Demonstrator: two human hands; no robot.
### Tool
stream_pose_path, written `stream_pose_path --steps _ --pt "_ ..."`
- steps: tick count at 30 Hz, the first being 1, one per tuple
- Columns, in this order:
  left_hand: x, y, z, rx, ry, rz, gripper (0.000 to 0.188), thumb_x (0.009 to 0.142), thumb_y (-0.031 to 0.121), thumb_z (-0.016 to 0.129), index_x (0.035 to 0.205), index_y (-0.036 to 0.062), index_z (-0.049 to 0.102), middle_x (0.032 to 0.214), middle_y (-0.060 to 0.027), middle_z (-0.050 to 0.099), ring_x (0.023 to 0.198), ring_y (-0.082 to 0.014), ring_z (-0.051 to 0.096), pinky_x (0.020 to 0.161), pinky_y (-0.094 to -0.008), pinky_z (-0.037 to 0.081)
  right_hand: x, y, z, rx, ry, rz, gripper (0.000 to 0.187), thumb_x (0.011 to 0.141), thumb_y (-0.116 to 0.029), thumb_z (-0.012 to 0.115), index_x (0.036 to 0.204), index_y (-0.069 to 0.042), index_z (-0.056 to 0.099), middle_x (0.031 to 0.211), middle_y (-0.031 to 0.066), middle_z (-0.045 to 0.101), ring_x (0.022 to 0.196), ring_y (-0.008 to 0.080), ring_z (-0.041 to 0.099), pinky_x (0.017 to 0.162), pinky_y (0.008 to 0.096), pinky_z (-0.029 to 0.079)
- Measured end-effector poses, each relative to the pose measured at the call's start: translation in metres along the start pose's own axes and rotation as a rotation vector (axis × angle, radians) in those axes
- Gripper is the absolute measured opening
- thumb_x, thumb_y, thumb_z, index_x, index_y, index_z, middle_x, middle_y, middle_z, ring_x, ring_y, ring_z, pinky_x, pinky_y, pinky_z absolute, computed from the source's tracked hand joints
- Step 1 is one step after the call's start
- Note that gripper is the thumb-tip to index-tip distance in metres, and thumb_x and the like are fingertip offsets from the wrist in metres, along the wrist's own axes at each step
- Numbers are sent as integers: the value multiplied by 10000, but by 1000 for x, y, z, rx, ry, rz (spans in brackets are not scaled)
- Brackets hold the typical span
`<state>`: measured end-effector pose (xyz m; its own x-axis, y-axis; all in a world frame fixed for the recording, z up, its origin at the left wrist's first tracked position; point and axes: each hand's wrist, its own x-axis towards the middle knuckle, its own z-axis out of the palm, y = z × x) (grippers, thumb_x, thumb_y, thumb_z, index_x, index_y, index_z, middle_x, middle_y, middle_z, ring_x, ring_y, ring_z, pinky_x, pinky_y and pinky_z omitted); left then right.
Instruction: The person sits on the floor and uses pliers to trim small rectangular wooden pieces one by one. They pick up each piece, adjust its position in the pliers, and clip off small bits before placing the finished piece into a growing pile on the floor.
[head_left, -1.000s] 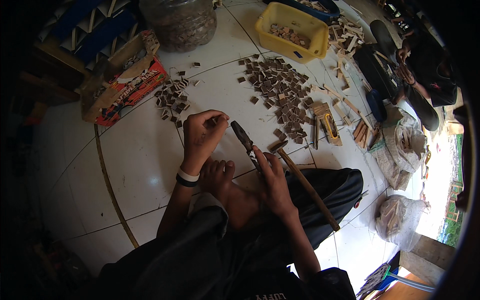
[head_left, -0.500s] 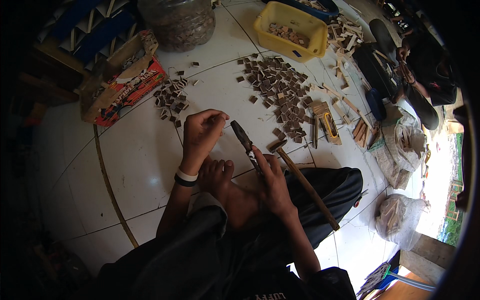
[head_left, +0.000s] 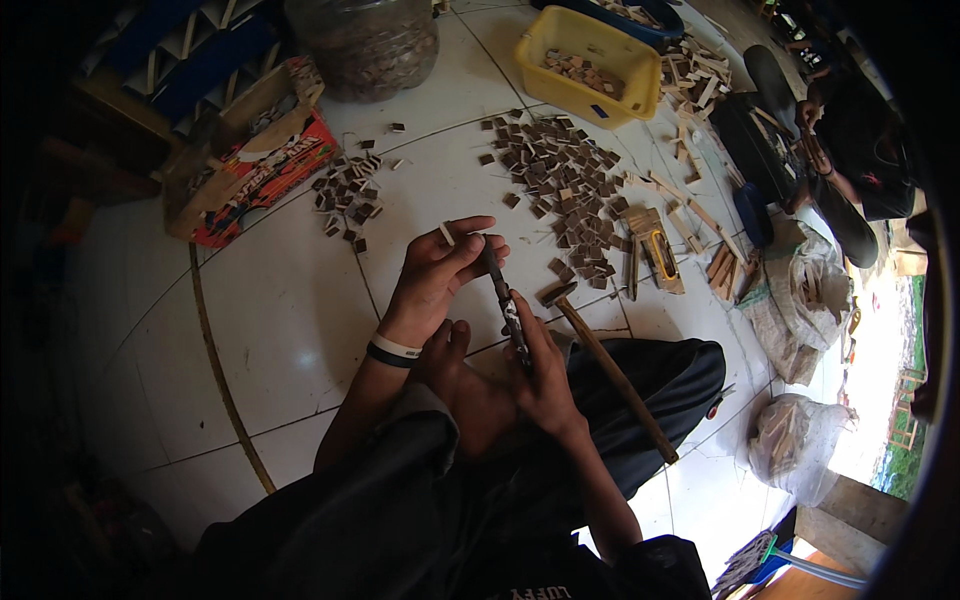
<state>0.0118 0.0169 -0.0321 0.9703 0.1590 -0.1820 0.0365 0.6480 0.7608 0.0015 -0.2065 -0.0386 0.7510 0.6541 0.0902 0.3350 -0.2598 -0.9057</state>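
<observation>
My right hand (head_left: 545,375) is wrapped round the handles of dark metal pliers (head_left: 503,300), whose jaws point up and away from me. Beside the jaws, my left hand (head_left: 425,285) is turned palm inward, thumb and fingers bent together. A small pale piece (head_left: 447,233), seen edge-on, sits between its fingers; its exact kind is too small to make out. The jaw tips are partly hidden behind the left fingers, so whether they grip anything cannot be seen. A hammer (head_left: 618,380) with a wooden handle leans across my right leg, close to my right hand.
Small brown square tiles (head_left: 575,190) lie heaped ahead, with a smaller pile (head_left: 345,195) to the left. Around them stand a yellow tub (head_left: 535,75), a cardboard box (head_left: 265,175), a clear plastic container (head_left: 365,50) and a sack (head_left: 790,300). Another person (head_left: 865,150) works at far right.
My left hand has moved right and its fingers have come to the pliers' jaws. The pale piece now shows between them. The pliers have turned slightly more upright.
</observation>
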Motion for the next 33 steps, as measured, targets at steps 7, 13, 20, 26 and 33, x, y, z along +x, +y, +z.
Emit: stream_pose_path --steps 7,13,20,26,33 --pt "-3 4 -17 -161 -131 -100 413 978 172 772 1326 -9 641 1105 -103 736 1060 -193 713 985 -380 574 -9 4 -8 647 -239 190 803 1002 40 617 1691 -107 231 1283 110 618 1082 177 590 952 331 505" --pt "-8 17 -4 74 -58 -65 505 982 290 768 1377 25 602 1147 -67 714 1075 -187 687 1000 -384 544 -7 3 -9 775 -295 264 866 1011 46 601 1711 -122 120 1237 121 601 1005 184 593 853 352 535" --pt "-6 26 0 -98 25 -5 423 1030 252 714 1363 0 641 1185 -74 701 1115 -167 656 1028 -355 521 -6 4 -10 835 -287 252 879 1015 34 603 1712 -121 91 1275 138 597 1049 205 609 901 366 534" --pt "-4 20 -7 75 81 133 393 1019 216 730 1336 -9 669 1150 -65 714 1083 -143 659 1022 -338 524 -3 9 -11 712 -241 277 841 1050 -41 588 1706 -98 65 1483 227 541 1314 295 600 1075 396 495" --pt "-5 14 2 418 84 190 360 992 104 746 1327 -17 694 1157 -88 748 1119 -129 680 1028 -279 528 -3 7 -11 838 -172 408 818 1075 -103 571 1707 -114 52 1519 247 517 1341 331 603 1108 425 501"
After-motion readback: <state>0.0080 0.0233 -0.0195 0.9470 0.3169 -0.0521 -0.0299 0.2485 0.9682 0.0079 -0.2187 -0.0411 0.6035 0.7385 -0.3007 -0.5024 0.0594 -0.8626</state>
